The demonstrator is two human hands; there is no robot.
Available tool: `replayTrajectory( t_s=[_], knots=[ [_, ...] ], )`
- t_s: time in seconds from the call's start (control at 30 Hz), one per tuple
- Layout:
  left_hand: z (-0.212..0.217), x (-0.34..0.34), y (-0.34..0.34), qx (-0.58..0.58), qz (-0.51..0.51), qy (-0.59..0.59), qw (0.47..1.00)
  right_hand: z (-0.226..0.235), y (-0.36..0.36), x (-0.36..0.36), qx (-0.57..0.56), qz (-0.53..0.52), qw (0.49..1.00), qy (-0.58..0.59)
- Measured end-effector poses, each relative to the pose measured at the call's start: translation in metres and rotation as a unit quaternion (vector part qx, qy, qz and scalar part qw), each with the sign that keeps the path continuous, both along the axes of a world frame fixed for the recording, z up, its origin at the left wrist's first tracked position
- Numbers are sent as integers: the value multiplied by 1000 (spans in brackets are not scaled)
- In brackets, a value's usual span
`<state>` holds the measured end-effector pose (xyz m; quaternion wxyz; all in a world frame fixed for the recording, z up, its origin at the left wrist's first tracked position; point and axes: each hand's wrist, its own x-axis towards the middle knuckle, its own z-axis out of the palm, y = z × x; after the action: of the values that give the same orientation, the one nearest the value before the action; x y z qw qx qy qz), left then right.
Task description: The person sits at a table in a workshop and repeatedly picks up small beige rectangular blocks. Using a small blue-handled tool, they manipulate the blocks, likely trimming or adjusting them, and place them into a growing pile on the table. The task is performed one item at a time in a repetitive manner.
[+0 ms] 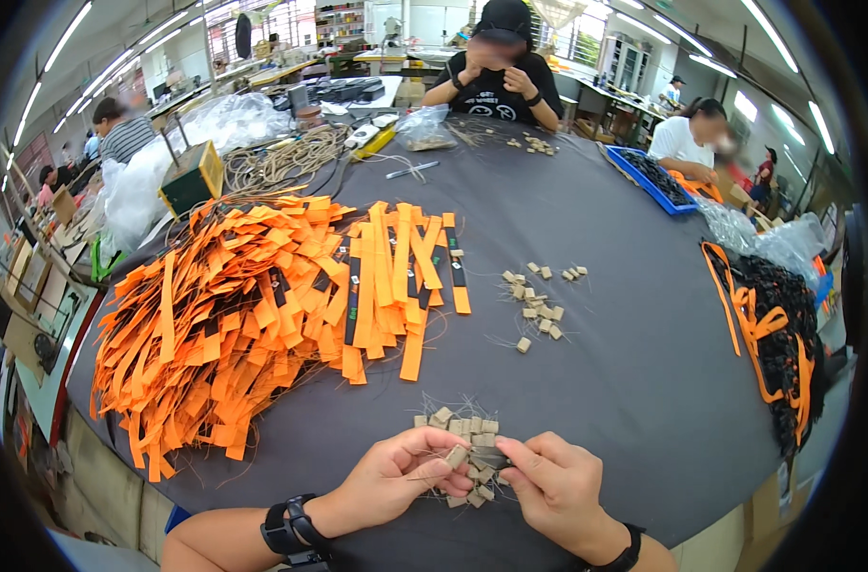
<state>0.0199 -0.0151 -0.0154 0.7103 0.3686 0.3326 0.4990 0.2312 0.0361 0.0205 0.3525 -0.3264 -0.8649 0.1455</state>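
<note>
My left hand [405,469] is closed, pinching a small beige block [456,457] with thin thread ends between thumb and fingertips. Close beside it, my right hand [556,484] has thumb and forefinger pressed together near a thin dark item whose kind I cannot make out. Under and just beyond both hands lies a cluster of similar beige blocks [460,426] with loose threads, partly hidden by my fingers. Farther off, a scattered group of the same blocks [531,312] rests on the dark grey tablecloth [634,381].
A large heap of orange and black fabric strips [215,334] covers the left. At the right edge lies a black and orange bundle [787,353], below a blue tray [649,179] of dark pieces. A co-worker [499,81] sits across; a yellow-green box [194,178] stands back left.
</note>
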Motion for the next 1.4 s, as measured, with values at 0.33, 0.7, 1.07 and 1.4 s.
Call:
replayTrajectory(
  t_s=[0.33,0.7,1.07,1.4],
  knots=[
    [-1,0,0,24,-14,21,999,-2,-1,-2,48,7,999,-3],
    [-3,0,0,21,-24,3,999,-6,1,-2,51,9,999,1],
    [-4,2,-1,22,-7,4,1000,-11,-3,-5,-55,21,997,40],
    [-2,3,0,-3,7,-2,1000,-17,-4,-8,-117,22,990,74]
  ],
)
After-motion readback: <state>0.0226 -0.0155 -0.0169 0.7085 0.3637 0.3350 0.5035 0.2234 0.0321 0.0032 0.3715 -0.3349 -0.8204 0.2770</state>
